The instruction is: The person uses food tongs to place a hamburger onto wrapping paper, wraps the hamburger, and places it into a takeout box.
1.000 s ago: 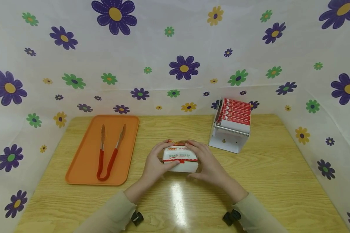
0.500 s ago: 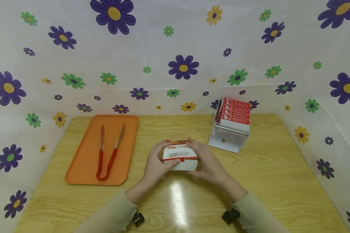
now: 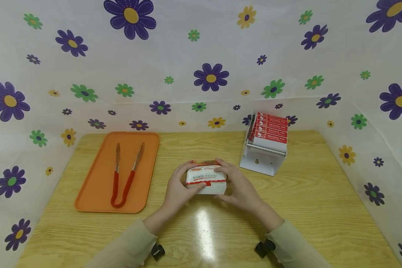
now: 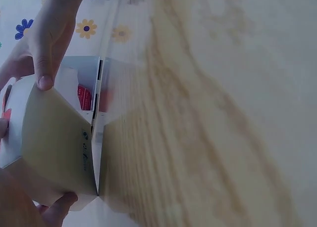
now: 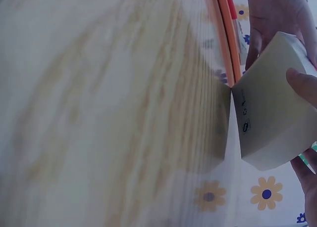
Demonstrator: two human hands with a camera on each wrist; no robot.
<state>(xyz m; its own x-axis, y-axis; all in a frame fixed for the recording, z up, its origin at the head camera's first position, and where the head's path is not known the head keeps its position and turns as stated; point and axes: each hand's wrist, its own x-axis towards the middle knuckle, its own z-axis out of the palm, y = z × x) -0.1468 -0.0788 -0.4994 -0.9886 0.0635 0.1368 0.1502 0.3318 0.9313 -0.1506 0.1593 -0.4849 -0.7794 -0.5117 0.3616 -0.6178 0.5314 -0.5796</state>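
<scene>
Both hands hold a white paper burger box (image 3: 206, 178) with a red scalloped lid edge and printed lettering. My left hand (image 3: 177, 188) grips its left side, thumb across the red front tab, fingers at the far edge. On the other side my right hand (image 3: 239, 186) grips with its fingers over the lid's right edge and the thumb low at the front corner. In the right wrist view the burger box (image 5: 272, 111) is tilted, one bottom corner right at the tabletop and the rest of that edge raised. The lid is down, so the inside is hidden.
An orange tray (image 3: 93, 186) lies at the left, bearing metal tongs (image 3: 130, 182) with red handles. A white label dispenser (image 3: 262, 160) with red-and-white labels (image 3: 271, 130) stands at the back right. A flower-patterned sheet (image 3: 174, 48) hangs behind the wooden table (image 3: 321, 208).
The burger box has shifted slightly away and left, its front edge higher in view. A right-hand finger now lies further over the lid. The tray, tongs and dispenser have not moved.
</scene>
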